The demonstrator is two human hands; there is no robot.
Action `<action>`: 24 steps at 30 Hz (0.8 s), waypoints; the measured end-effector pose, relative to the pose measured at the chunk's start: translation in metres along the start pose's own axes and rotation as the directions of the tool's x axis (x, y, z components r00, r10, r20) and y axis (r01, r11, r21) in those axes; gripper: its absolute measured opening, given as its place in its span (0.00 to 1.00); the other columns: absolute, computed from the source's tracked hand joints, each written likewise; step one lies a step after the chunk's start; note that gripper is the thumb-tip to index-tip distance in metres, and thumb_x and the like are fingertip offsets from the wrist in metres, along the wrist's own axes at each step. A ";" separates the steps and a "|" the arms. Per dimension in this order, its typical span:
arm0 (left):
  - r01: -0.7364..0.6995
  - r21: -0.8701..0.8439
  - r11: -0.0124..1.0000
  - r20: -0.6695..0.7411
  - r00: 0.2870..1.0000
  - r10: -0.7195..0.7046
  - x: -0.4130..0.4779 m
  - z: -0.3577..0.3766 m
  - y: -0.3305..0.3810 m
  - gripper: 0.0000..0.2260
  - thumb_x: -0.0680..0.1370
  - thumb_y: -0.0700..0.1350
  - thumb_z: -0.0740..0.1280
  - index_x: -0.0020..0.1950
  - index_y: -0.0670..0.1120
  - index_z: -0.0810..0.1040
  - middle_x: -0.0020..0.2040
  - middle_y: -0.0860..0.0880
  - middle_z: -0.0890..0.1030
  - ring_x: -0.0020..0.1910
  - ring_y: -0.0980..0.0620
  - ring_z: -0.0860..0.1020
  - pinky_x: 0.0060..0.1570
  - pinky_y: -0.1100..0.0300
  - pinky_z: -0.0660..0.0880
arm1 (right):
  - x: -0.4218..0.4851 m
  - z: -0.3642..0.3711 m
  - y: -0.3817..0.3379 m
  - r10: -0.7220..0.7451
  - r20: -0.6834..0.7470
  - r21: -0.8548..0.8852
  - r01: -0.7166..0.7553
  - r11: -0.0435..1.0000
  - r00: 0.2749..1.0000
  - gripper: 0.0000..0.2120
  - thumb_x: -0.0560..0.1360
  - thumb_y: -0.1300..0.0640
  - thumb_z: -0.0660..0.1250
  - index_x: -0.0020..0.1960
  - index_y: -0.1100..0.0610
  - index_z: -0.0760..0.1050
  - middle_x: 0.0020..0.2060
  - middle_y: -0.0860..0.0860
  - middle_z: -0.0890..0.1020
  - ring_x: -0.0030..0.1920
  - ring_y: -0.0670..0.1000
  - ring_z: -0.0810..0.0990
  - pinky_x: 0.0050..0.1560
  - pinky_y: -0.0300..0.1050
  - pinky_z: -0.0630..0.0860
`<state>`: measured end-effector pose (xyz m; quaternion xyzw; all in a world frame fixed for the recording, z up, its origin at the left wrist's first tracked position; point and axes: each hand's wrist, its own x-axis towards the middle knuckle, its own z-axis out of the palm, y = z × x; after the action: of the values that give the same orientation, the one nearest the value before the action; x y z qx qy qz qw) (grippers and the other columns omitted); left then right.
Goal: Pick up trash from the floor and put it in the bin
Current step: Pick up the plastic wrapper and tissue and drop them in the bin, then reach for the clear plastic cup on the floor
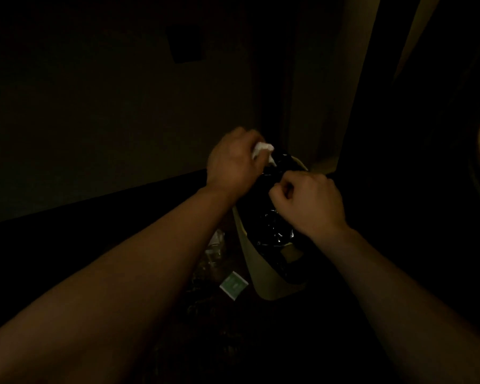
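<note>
white crumpled tissue (262, 149) clenched in the left hand (234, 159), fingers curled tight round it, a scrap poking out past the knuckles. held just above the far rim of the bin (263, 268), over the black liner (275, 231). right hand (308, 200) closed too, thumb and forefinger pinched together over the liner's near middle; whether pinching the plastic itself or only touching it, cannot tell in this dim light. pale plastic bin, tilted slightly in the wide view, standing on the dark floor (261, 342) close to a wall corner (286, 106). glossy wrinkled liner folded over the near edge. more trash on the floor just left of the bin: a small green-and-white packet (233, 285) lying flat, and above it some pale crumpled wrapper or plastic (215, 245), too murky to name. both bare forearms reaching in from the bottom corners, left one crossing in front of the floor litter.
</note>
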<state>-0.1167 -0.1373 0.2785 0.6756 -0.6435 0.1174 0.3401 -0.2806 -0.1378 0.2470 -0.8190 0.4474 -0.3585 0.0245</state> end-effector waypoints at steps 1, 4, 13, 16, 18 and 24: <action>-0.002 0.028 1.000 0.139 0.990 -0.002 -0.001 0.009 -0.001 0.13 0.76 0.54 0.65 0.55 0.49 0.79 0.52 0.47 0.79 0.51 0.46 0.78 0.43 0.59 0.69 | -0.004 0.001 0.000 -0.013 0.003 0.012 0.013 1.000 1.000 0.14 0.71 0.48 0.62 0.31 0.54 0.72 0.26 0.48 0.75 0.28 0.52 0.74 0.26 0.41 0.63; 0.041 0.133 0.990 0.594 0.797 -0.113 -0.007 0.030 0.000 0.19 0.77 0.54 0.65 0.67 0.53 0.75 0.65 0.47 0.77 0.64 0.46 0.76 0.59 0.54 0.73 | -0.015 0.007 -0.005 -0.081 0.032 0.074 0.078 0.994 0.996 0.12 0.71 0.49 0.63 0.31 0.53 0.74 0.25 0.49 0.76 0.27 0.51 0.76 0.28 0.39 0.61; 0.045 0.024 0.999 0.261 0.964 -0.049 -0.026 -0.008 -0.055 0.24 0.73 0.58 0.59 0.67 0.51 0.74 0.58 0.47 0.76 0.57 0.46 0.76 0.56 0.45 0.75 | -0.031 0.023 -0.058 -0.234 0.101 0.166 0.215 0.962 0.967 0.12 0.70 0.49 0.63 0.30 0.54 0.72 0.26 0.48 0.76 0.25 0.53 0.74 0.29 0.39 0.61; 0.027 0.043 0.999 0.194 0.980 -0.035 -0.050 -0.047 -0.075 0.24 0.75 0.56 0.62 0.70 0.51 0.70 0.61 0.48 0.74 0.59 0.49 0.74 0.59 0.46 0.74 | -0.037 0.027 -0.082 -0.275 0.114 0.188 0.251 0.949 0.955 0.12 0.69 0.48 0.61 0.33 0.54 0.74 0.28 0.50 0.77 0.26 0.55 0.76 0.29 0.40 0.64; 0.043 0.053 0.998 0.189 0.981 -0.052 -0.075 -0.078 -0.086 0.21 0.76 0.55 0.63 0.69 0.52 0.70 0.61 0.50 0.73 0.60 0.53 0.73 0.60 0.51 0.73 | -0.046 0.032 -0.096 -0.313 0.159 0.192 0.281 0.940 0.937 0.12 0.70 0.47 0.60 0.35 0.53 0.74 0.31 0.49 0.79 0.29 0.54 0.77 0.31 0.41 0.65; 0.077 0.075 0.994 0.278 0.956 -0.095 -0.144 -0.151 -0.084 0.18 0.75 0.58 0.60 0.63 0.57 0.72 0.57 0.59 0.72 0.56 0.59 0.73 0.56 0.59 0.72 | -0.078 0.084 -0.113 -0.284 0.363 0.155 0.243 0.958 0.887 0.10 0.71 0.48 0.63 0.49 0.51 0.75 0.46 0.50 0.81 0.41 0.54 0.81 0.36 0.44 0.72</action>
<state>-0.0151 0.0641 0.2785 0.7231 -0.6514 0.0256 0.2283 -0.1747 -0.0356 0.1814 -0.9237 0.2990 -0.2152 0.1055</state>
